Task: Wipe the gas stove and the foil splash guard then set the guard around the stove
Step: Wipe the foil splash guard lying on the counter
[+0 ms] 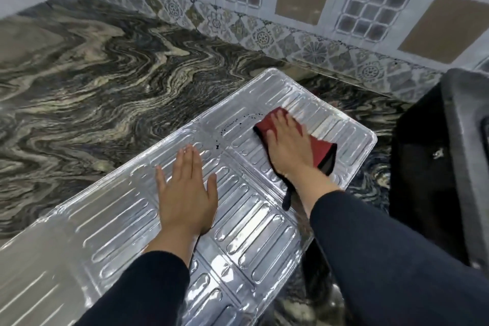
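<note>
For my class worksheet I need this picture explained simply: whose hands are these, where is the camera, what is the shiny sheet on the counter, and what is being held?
There is no machine here. The picture comes from one wide-angle camera worn on a person's head, looking forward and down, so you see that person's own two arms in dark sleeves.

The shiny ribbed sheet is a foil splash guard, lying flat and unfolded on a marbled stone counter below a tiled wall. A few dark specks sit on it.

The left hand lies open and flat on the guard. The right hand presses a red cloth with a dark edge onto the guard, near its far end. The dark object at the right edge may be the gas stove, but too little shows to be sure.
</note>
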{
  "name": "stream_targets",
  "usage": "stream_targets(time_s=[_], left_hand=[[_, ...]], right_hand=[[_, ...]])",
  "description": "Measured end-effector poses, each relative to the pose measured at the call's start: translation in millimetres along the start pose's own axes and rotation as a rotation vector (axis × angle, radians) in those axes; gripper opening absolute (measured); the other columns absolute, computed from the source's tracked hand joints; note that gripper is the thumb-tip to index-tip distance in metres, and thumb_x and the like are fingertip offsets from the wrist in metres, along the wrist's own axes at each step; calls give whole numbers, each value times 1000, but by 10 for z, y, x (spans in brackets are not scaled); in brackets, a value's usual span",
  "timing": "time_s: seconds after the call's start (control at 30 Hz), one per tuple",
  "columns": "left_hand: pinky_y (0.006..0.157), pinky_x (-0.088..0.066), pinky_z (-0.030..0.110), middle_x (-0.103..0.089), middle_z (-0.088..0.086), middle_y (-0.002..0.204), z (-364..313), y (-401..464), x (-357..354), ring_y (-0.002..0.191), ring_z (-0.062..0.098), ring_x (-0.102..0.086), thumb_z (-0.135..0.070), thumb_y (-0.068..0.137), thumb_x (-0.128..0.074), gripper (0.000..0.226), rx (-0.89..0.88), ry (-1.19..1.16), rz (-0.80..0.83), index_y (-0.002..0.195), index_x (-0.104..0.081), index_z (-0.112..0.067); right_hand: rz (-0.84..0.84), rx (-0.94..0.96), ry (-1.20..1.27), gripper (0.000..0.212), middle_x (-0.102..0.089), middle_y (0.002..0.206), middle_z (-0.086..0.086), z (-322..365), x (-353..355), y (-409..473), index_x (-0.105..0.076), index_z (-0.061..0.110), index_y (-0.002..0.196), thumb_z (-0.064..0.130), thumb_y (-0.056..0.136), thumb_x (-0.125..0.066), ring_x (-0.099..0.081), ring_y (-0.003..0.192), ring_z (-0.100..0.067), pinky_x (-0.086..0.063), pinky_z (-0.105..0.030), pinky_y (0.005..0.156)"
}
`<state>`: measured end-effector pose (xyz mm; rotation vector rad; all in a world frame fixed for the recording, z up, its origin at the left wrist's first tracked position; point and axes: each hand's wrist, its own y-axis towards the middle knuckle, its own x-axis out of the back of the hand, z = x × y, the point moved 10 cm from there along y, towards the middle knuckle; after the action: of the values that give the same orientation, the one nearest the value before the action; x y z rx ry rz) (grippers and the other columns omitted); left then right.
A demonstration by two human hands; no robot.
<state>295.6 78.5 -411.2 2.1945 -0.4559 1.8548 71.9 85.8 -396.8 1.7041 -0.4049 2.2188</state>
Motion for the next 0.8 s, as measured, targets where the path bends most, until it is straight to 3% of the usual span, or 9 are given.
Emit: stream_targets(time_s=[0.13,0.27,0.43,0.57,0.7,0.8], left_hand=[[118,10,53,10,0,161,-14,-16,5,148,14,13,-43,90,1,69,2,9,26,152,2,-12],[119,7,53,5,3,162,-2,-38,30,149,15,10,-39,94,-5,65,13,16,3,149,-21,-9],[119,5,53,14,0,160,31,-48,2,147,13,16,-46,85,8,74,30,15,4,151,6,-14],[119,8,51,17,-3,160,43,-41,-5,145,10,20,-46,90,1,69,38,12,4,151,9,-16],[119,7,51,16,-2,160,46,-28,-24,146,11,18,-45,93,-4,67,34,14,4,151,8,-16],[119,4,53,19,-1,159,36,-22,-26,146,13,18,-45,91,-1,68,34,24,12,150,10,-15]], right_hand=[[101,217,183,50,-9,160,8,775,-152,-414,-16,23,150,37,102,-16,-2,147,-7,3,-35,120],[159,381,78,52,-3,161,11,1221,-351,-330,-14,27,150,38,100,-22,2,147,-7,6,-44,118],[118,264,1,56,2,161,8,1101,-368,365,-9,26,151,44,99,-17,5,147,-11,7,-53,117],[66,137,-2,55,-1,161,7,536,-183,931,-12,25,151,43,99,-18,1,148,-13,-1,-54,117],[18,-83,-36,55,-2,162,5,-278,-9,1205,-13,22,151,40,99,-18,2,148,-14,0,-56,117],[8,-148,-41,55,0,162,4,-315,13,1235,-11,22,151,39,99,-17,3,148,-16,1,-55,117]])
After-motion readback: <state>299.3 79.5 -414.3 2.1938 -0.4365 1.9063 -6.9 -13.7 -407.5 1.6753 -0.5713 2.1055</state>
